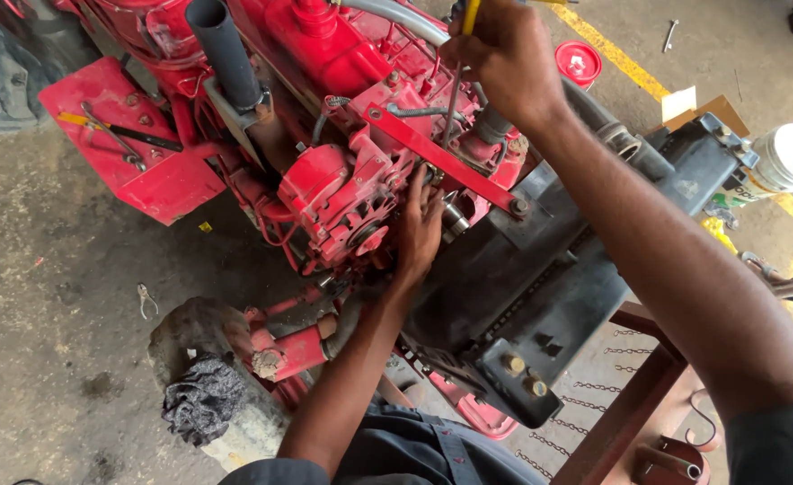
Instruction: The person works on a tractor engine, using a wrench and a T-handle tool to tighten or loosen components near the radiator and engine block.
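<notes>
With the yellow-handled screwdriver [461, 63] clenched in the right hand [504, 58] at top centre, the red alternator [342, 193] mid-frame is best steadied by the open-fingered left hand [419, 229], honestly.

The engine [342, 135] filling the upper middle of the frame is bright red, its bracket bar [441, 153] and the alternator [338, 198] the same red. A dark grey pipe [224, 49] rises at the top. The radiator [540, 287] at centre right is black. The tool handle [471, 13] at the top edge is yellow. A red lid [579, 63] lies at upper right beside a yellow floor stripe [612, 49]. The tub [787, 157] at the right edge is white. The rag [200, 400] at lower left looks mottled grey.
</notes>
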